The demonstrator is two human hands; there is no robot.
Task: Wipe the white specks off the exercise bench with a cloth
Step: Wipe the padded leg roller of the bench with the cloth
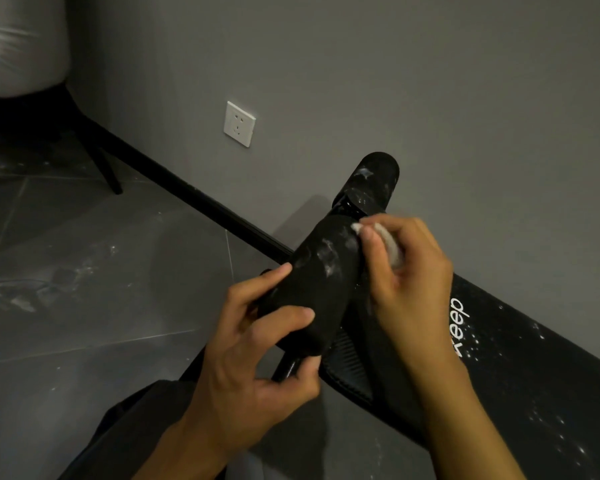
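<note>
The bench [520, 368] runs along the grey wall [395, 81], its long far edge close to the black skirting [201, 199], with only a narrow strip between them. On the near side the grey tiled floor [101, 271] lies open out to the left; a chair leg [110, 171] stands well off in the far left corner. A white socket [239, 124] sits low on the wall, above the skirting.

The floor tiles carry pale smears and scattered white dust. The light is dim.

The bench pad is black with white lettering near its end, and white specks [551, 424] are sprinkled over its top, thickest toward the lower right. 2 black foam rollers rise at the bench's end: the near roller [312, 282] shows whitish smudges along its upper side, and the far roller [371, 181] shows a few too.

The left hand [257, 362] is wrapped around the near roller's lower end, fingers over the top and thumb beneath. The right hand [409, 282] is closed around a bunched white cloth [388, 244], pressing it against the roller's upper end. The 2 hands are apart, 1 at each end of the roller.
</note>
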